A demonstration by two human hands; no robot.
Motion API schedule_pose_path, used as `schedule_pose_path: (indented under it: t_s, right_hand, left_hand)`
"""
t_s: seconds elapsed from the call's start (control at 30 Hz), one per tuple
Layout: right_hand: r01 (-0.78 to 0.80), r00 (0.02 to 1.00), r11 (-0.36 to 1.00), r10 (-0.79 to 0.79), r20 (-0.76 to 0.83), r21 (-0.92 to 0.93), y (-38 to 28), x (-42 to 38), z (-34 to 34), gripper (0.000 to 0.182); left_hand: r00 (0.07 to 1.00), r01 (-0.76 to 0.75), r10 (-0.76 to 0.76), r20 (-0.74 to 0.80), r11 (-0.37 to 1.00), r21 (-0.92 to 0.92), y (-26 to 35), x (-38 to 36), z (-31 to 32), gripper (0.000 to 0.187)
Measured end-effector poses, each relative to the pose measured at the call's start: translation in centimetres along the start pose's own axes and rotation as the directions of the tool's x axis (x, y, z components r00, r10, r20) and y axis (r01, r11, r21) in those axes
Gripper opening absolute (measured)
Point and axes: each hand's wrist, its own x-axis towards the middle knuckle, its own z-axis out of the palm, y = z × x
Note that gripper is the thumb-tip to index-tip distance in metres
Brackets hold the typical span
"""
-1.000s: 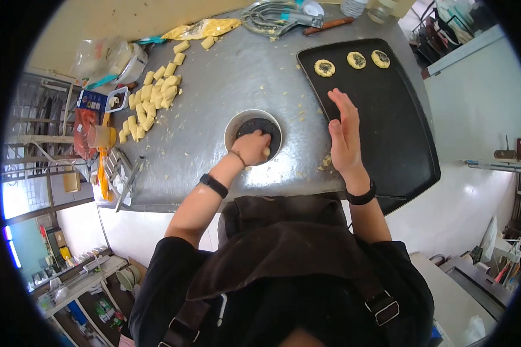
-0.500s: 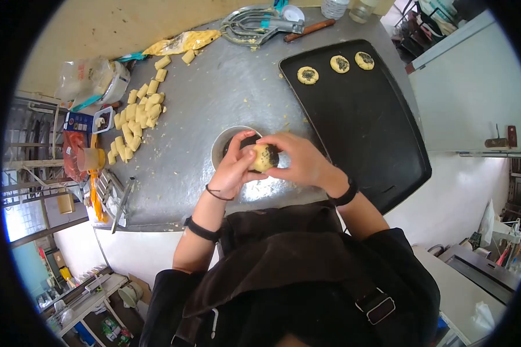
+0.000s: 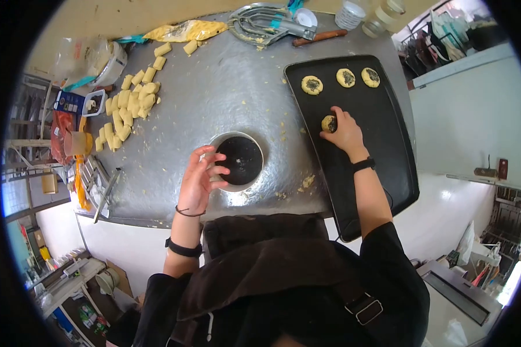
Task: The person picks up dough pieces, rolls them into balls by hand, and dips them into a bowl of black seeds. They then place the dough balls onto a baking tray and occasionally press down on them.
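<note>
My right hand [image 3: 347,134] is over the black baking tray [image 3: 370,168], its thumb and fingers closed around a round dough piece [image 3: 329,123] with dark seeds on top. My left hand [image 3: 198,179] hovers by the near left rim of a round metal bowl [image 3: 263,168], fingers spread and nothing in them. Dark seeds [image 3: 242,159] fill the bowl's bottom. Along the tray's far end lie three flattened dough rounds [image 3: 312,85] with dark seeded centres.
Cut dough pieces [image 3: 124,110] are heaped at the table's left. Behind them are a yellow bag [image 3: 185,31], a metal mixer beater [image 3: 260,26] and a wooden rolling pin [image 3: 320,38]. A small tub [image 3: 94,103] stands at the left edge. Crumbs dot the metal table [image 3: 214,87].
My right hand has carried the seeded dough piece from above the bowl rightward to the tray. My left hand has let go of it and moved left, fingers spread.
</note>
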Motion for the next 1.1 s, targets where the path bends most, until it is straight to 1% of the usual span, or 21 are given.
schedule_pose_path:
  t_s: [0.07, 0.1, 0.2, 0.23, 0.33, 0.37, 0.47, 0.57, 0.67, 0.7, 0.73, 0.77, 0.83, 0.9, 1.0, 1.1]
  right_hand:
    - [0.077, 0.989, 0.997, -0.072, -0.131, 0.029, 0.2, 1.4, 0.6, 0.065]
    - [0.111, 0.976, 0.993, -0.101, -0.195, 0.043, 0.4, 2.0, 1.2, 0.069]
    - [0.129, 0.951, 0.991, -0.133, -0.281, -0.032, 1.1, 5.2, 4.5, 0.076]
    - [0.044, 0.979, 0.997, -0.054, -0.195, -0.055, 0.8, 5.9, 5.5, 0.077]
    - [-0.021, 0.991, 0.982, -0.005, -0.137, -0.188, -0.4, 5.9, 7.0, 0.077]
    - [-0.050, 0.995, 0.979, 0.033, -0.090, -0.195, -0.7, 5.8, 6.9, 0.078]
    - [-0.016, 0.989, 0.975, -0.017, -0.144, -0.223, -0.4, 5.8, 7.3, 0.077]
    - [0.189, 0.940, 0.982, -0.176, -0.292, 0.017, 2.4, 6.9, 7.7, 0.073]
    - [0.046, 0.983, 0.950, 0.013, -0.185, 0.309, 5.0, 6.3, 4.0, 0.075]
    - [-0.093, 0.992, 0.932, 0.118, -0.053, 0.349, 6.4, 5.9, 3.4, 0.078]
    - [-0.232, 0.973, 0.899, 0.218, 0.079, 0.372, 7.1, 5.4, 2.5, 0.081]
    - [-0.248, 0.967, 0.920, 0.217, 0.130, 0.304, 7.6, 4.9, 1.8, 0.090]
    - [-0.273, 0.956, 0.930, 0.232, 0.182, 0.245, 7.1, 4.3, 1.8, 0.092]
    - [-0.282, 0.945, 0.943, 0.241, 0.223, 0.177, 6.8, 4.2, 2.4, 0.099]
    - [-0.310, 0.940, 0.929, 0.266, 0.215, 0.204, 6.5, 4.2, 2.8, 0.100]
    - [-0.283, 0.953, 0.941, 0.255, 0.164, 0.184, 6.6, 4.5, 3.3, 0.100]
  left_hand:
    - [0.999, -0.003, 0.005, -0.032, 0.999, 0.050, 0.2, -0.1, -0.2, 0.045]
    - [0.999, -0.003, 0.005, -0.035, 0.999, 0.049, 0.1, 0.0, -0.5, 0.045]
    - [0.999, 0.010, -0.009, -0.045, 0.999, 0.042, -0.6, 0.4, -1.0, 0.045]
    - [0.999, 0.019, -0.017, -0.051, 0.999, 0.039, -0.6, 0.5, -1.1, 0.044]
    - [0.998, -0.001, 0.004, -0.067, 0.999, 0.039, -0.1, 0.5, -1.0, 0.045]
    - [0.998, -0.012, 0.015, -0.068, 0.999, 0.039, 0.1, 0.4, -1.0, 0.045]
    - [0.997, -0.039, 0.040, -0.071, 0.999, 0.021, 0.2, 0.8, -1.4, 0.046]
    - [0.994, -0.067, 0.069, -0.085, 0.997, 0.027, 0.6, 1.1, -1.7, 0.046]
    - [0.986, -0.134, 0.136, -0.094, 0.990, 0.035, 1.4, 0.5, -3.6, 0.038]
    - [0.980, -0.145, 0.151, -0.126, 0.988, 0.057, 1.6, 0.1, -4.4, 0.037]
    - [0.975, -0.139, 0.147, -0.164, 0.988, 0.064, 1.7, -0.1, -5.2, 0.037]
    - [0.969, -0.134, 0.145, -0.202, 0.989, 0.070, 1.7, -0.3, -5.9, 0.036]
    - [0.955, -0.129, 0.148, -0.256, 0.988, 0.090, 1.8, -0.8, -6.8, 0.034]
    - [0.954, -0.133, 0.152, -0.257, 0.987, 0.091, 1.8, -1.1, -7.3, 0.034]
    - [0.952, -0.150, 0.169, -0.254, 0.984, 0.093, 2.1, -1.9, -7.7, 0.032]
    - [0.952, -0.159, 0.172, -0.252, 0.985, 0.073, 1.8, -2.3, -8.7, 0.030]
